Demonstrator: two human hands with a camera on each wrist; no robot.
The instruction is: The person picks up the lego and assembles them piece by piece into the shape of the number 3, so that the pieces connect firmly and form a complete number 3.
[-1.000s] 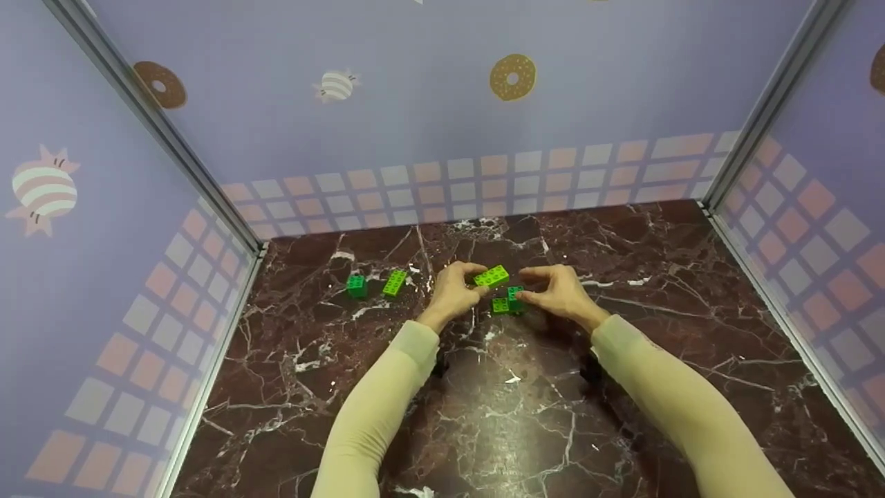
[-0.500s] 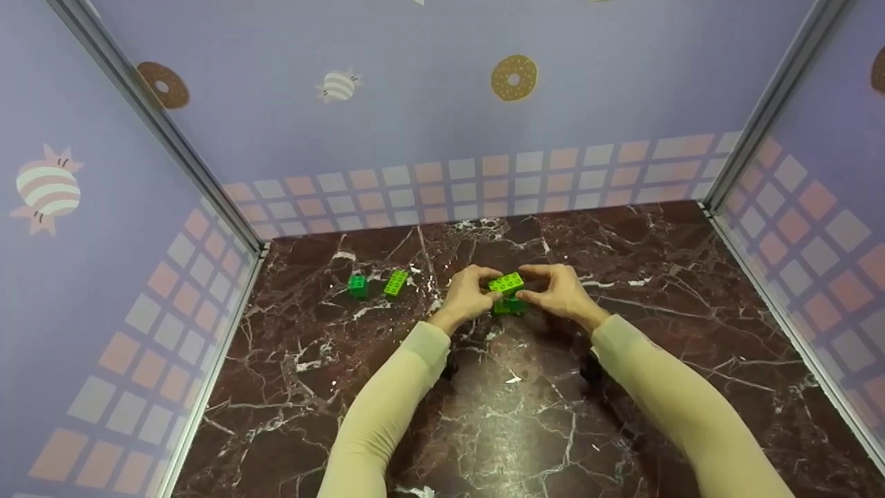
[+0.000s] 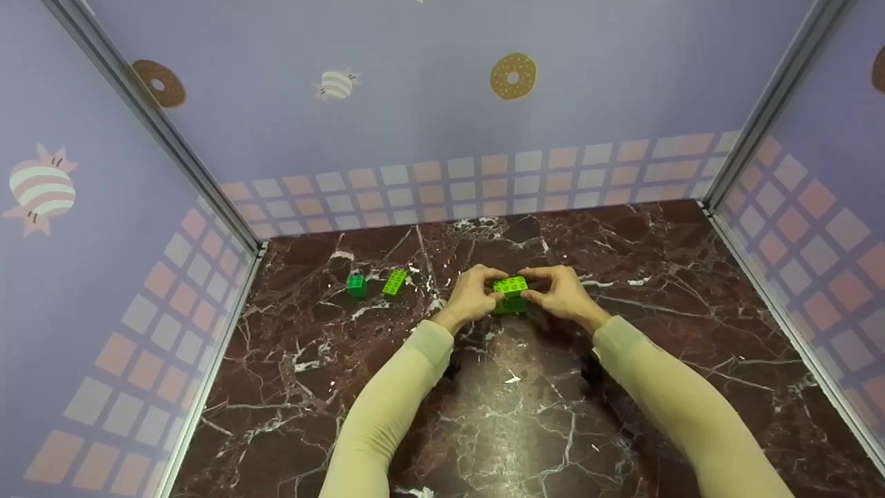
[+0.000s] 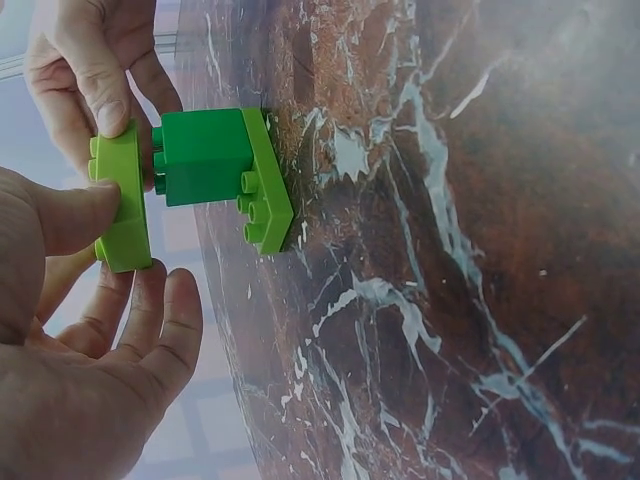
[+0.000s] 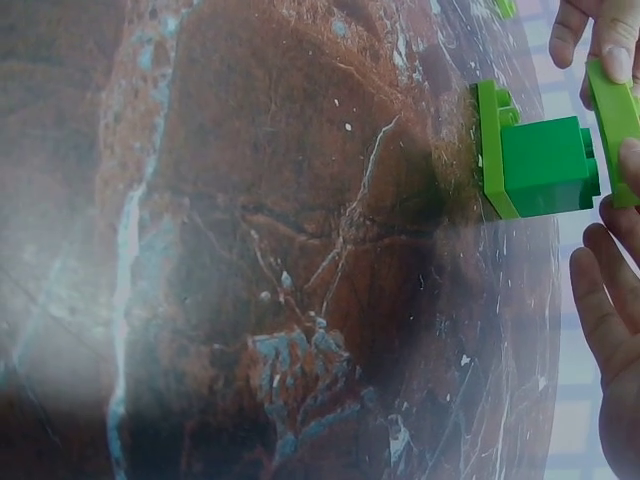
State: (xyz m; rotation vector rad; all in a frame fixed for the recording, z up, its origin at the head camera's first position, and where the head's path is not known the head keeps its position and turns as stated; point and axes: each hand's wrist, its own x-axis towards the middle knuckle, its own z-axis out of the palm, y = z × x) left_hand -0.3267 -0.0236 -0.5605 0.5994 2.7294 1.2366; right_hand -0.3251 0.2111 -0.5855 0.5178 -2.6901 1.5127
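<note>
A lime-green toy brick [image 3: 510, 284] is pinched from its left end by my left hand [image 3: 470, 299] and from its right end by my right hand [image 3: 559, 294]. Just beneath it, in the left wrist view, a dark green brick [image 4: 207, 157] stands on one end of a flat lime-green plate brick [image 4: 268, 190]. Some studs at the plate's other end are exposed. A narrow gap shows between the held brick's underside and the dark green brick's studs, and the held brick looks slightly tilted. The plate lies on the marbled tabletop.
Left of my hands lie a second dark green brick [image 3: 357, 286] and a long lime-green brick [image 3: 395, 282]. The dark red marbled table [image 3: 511, 415] is bounded by patterned purple panels [image 3: 429, 104] at the back and both sides.
My left hand has carried the lime-green brick rightward over the dark green brick and turned it straighter. My right hand, earlier at the dark green brick, now grips the lime-green one too.
</note>
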